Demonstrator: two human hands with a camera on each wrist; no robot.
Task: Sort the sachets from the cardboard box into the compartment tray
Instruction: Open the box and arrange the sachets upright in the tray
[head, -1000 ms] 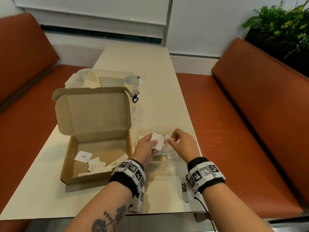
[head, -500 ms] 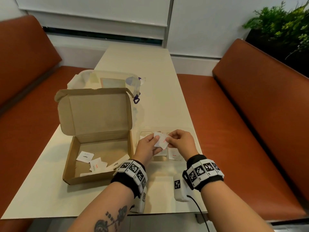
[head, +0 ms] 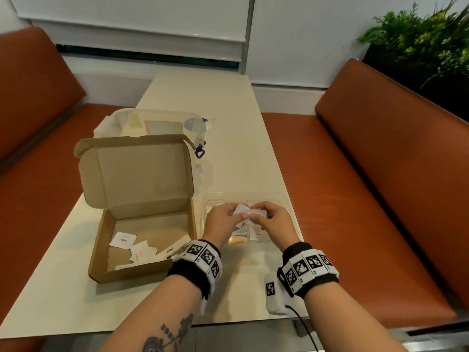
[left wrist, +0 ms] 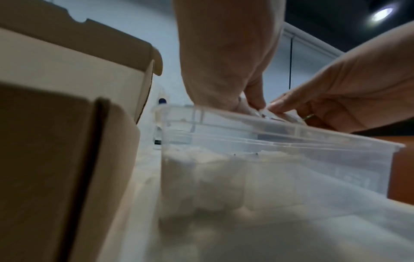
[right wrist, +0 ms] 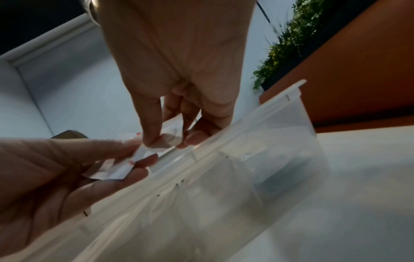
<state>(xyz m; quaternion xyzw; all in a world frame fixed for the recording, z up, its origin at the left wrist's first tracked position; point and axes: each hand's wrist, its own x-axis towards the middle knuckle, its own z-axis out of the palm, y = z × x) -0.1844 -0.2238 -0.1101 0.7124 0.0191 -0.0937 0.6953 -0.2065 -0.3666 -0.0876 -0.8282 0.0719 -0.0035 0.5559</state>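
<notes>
A small white paper sachet (head: 242,212) is held above the clear plastic compartment tray (head: 286,199), tilted so that one corner points down toward the tray; its long axis cannot be made out, as fingers cover much of it. The person's left hand (head: 223,219) pinches its left side and the right hand (head: 272,219) pinches its right side, thumb and fingertips curled onto the paper, as the right wrist view confirms with several thin white packets (right wrist: 125,159) fanned between the two hands. The tray stands on the pale cream table (head: 228,128) just right of the open brown cardboard box (head: 142,199) and holds a few white sachets (head: 258,235), one with red print. In the box lie more white sachets (head: 123,240), some marked in black or red, scattered on its floor; its lid stands upright behind. Both forearms reach forward from the near edge, wrists wearing black bands with square markers.
</notes>
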